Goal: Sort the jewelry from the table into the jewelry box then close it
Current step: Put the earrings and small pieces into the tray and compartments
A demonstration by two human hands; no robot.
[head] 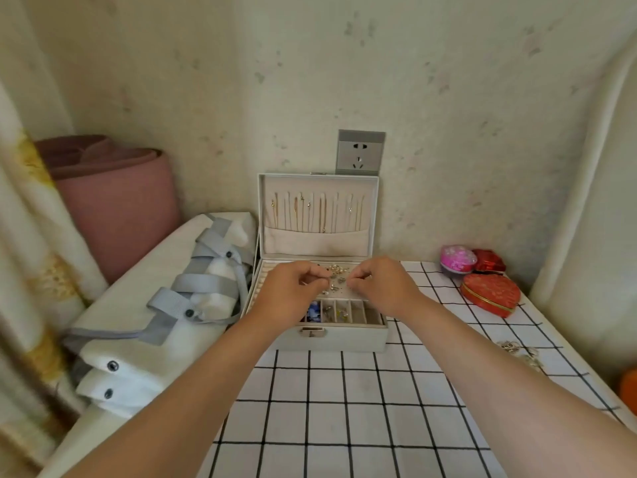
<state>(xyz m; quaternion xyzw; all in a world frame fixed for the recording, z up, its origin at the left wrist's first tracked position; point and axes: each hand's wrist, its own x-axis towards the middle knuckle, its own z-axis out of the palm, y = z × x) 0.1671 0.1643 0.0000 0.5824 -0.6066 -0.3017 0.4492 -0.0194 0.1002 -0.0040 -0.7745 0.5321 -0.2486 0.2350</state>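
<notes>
Grey jewelry box holds earrings; left hand and right hand each pinch one.

Showing two bare hands, the left hand and the right hand, each running back into a bare forearm. Baring the left forearm and the right forearm all the way to the bottom edge of the view, skin uncovered along the whole visible length. Looking broad close to the camera and tapering to narrower wrists through the wide-angle lens. Presenting smooth backs and rounded knuckles on both hands. Giving too little detail at the nails to tell more.
</notes>
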